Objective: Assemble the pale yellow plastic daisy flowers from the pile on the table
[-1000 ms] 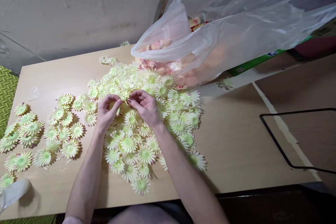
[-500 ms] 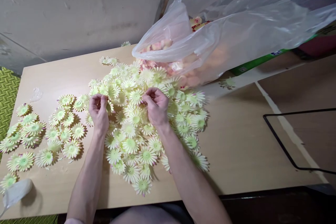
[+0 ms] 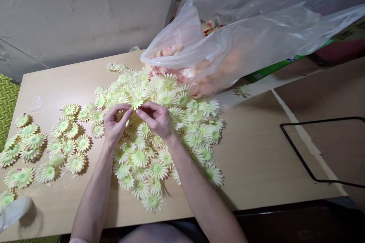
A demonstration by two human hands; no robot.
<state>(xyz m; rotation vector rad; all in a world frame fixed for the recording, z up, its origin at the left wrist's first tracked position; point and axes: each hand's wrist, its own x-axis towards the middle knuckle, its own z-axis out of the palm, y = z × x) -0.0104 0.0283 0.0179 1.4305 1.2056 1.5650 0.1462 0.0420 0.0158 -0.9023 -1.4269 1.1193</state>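
Over a broad heap of pale yellow-green artificial flower heads, my two hands meet at the fingertips. My left hand pinches the left side of a flower head between thumb and fingers. On its right side, my right hand pinches the same flower head. Its petals show just above my thumbs; the rest is hidden by my fingers. To the left lie smaller clusters of similar flower heads, some stacked, with pinkish petal tips.
A large translucent plastic bag with peach and red flower pieces lies at the back right. A clear plastic object stands at the near left corner. A black metal frame lies at the right. Behind the table rises a grey wall.
My hands have come together from apart, the left moving right and the right moving left. A flower head now shows between their fingertips. The view has shifted slightly.
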